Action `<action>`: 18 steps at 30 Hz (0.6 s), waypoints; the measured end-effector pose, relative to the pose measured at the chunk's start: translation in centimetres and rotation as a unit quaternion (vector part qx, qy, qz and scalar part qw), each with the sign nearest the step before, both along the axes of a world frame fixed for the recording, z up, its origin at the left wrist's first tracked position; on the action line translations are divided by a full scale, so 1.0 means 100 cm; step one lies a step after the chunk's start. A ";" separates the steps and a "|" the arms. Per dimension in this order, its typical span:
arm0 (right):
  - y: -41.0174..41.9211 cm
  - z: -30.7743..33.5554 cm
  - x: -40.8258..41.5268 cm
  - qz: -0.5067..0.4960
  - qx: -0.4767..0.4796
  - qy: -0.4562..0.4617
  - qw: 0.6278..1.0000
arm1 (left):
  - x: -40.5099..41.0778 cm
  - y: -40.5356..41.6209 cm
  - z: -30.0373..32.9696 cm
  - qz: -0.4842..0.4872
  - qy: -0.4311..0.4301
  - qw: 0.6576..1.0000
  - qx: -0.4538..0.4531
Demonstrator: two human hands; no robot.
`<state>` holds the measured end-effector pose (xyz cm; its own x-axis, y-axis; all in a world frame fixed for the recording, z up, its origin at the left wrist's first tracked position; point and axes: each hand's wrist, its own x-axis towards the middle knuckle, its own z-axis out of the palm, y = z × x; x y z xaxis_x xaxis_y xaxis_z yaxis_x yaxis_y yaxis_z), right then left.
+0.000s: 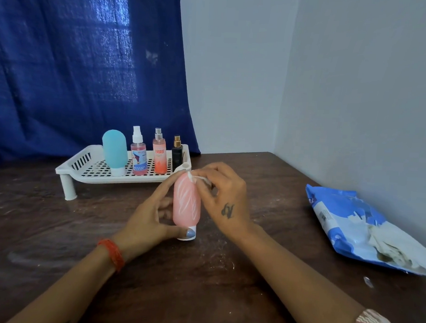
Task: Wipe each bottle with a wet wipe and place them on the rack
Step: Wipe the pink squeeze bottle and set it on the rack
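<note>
Pink bottle (186,205) stands cap-down on the table (51,225) in front of me, just short of the rack (80,167). My left hand (150,220) curls round its lower half, thumb on the white cap, steadying it. My right hand (223,195) pinches a small bunched wet wipe (200,179) against the rounded top — I judge I'm midway through wiping this one, with the sides perhaps not done yet.

On the rack behind stand four bottles: a teal one (114,152), a pink spray (138,156), an orange spray (160,155) and a dark one (177,153). The pack of wipes (349,221) lies well to my right.

Risks from here: the bottle is tall on a narrow cap, so a hard rub at the top could tip it out of my left hand — and swinging it to the rack carelessly could knock the dark bottle at the near corner.
</note>
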<state>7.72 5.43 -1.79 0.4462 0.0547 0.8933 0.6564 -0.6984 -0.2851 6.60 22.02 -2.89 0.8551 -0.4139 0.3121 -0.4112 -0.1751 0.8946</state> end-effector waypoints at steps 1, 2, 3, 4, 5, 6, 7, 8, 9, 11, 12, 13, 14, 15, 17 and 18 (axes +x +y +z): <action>-0.001 0.000 -0.001 0.013 -0.025 -0.015 0.999 | 0.000 0.000 0.000 0.001 -0.001 1.000 -0.002; -0.002 0.001 -0.002 0.021 -0.051 -0.030 0.998 | 0.001 0.000 -0.001 0.002 -0.002 1.000 -0.004; -0.005 0.000 -0.002 0.026 -0.072 -0.041 0.996 | 0.001 0.000 -0.001 0.002 -0.004 1.000 -0.005; -0.007 0.000 -0.001 0.027 -0.084 -0.047 0.995 | 0.001 0.000 0.000 0.002 -0.005 1.000 -0.007; -0.010 -0.001 0.000 0.029 -0.085 -0.046 0.995 | 0.000 0.000 0.000 0.002 -0.004 1.000 -0.012; -0.011 -0.003 0.001 0.030 -0.076 -0.039 0.996 | 0.000 0.000 0.001 0.002 -0.002 1.000 -0.016; -0.013 -0.003 0.002 0.031 -0.061 -0.029 0.997 | 0.000 0.000 0.001 0.003 -0.001 1.000 -0.017; -0.013 -0.004 0.002 0.028 -0.047 -0.021 0.998 | 0.000 0.000 0.001 0.003 0.001 1.000 -0.018; -0.012 -0.004 0.003 0.022 -0.032 -0.015 0.999 | 0.000 -0.001 0.001 0.003 0.001 1.000 -0.019; -0.008 -0.002 0.004 0.004 0.004 -0.010 1.000 | 0.000 -0.001 0.000 0.006 0.000 1.000 -0.014; -0.006 0.000 0.004 -0.002 0.022 -0.009 1.000 | 0.001 -0.001 0.000 0.007 -0.001 1.000 -0.007; -0.003 0.002 0.003 -0.005 0.030 -0.010 0.999 | 0.001 -0.001 -0.001 0.007 -0.004 1.000 -0.001; -0.001 0.004 0.001 -0.008 0.024 -0.013 1.000 | 0.001 -0.001 -0.002 0.008 -0.006 1.000 0.004; 0.000 0.005 -0.001 -0.008 0.007 -0.019 1.000 | 0.002 -0.001 -0.002 0.010 -0.007 1.000 0.005; -0.001 0.005 -0.004 0.009 -0.034 -0.030 0.999 | 0.001 0.000 -0.001 0.013 -0.006 1.000 -0.001; -0.003 0.004 -0.005 0.022 -0.050 -0.035 0.998 | 0.001 0.000 0.000 0.012 -0.007 1.000 -0.003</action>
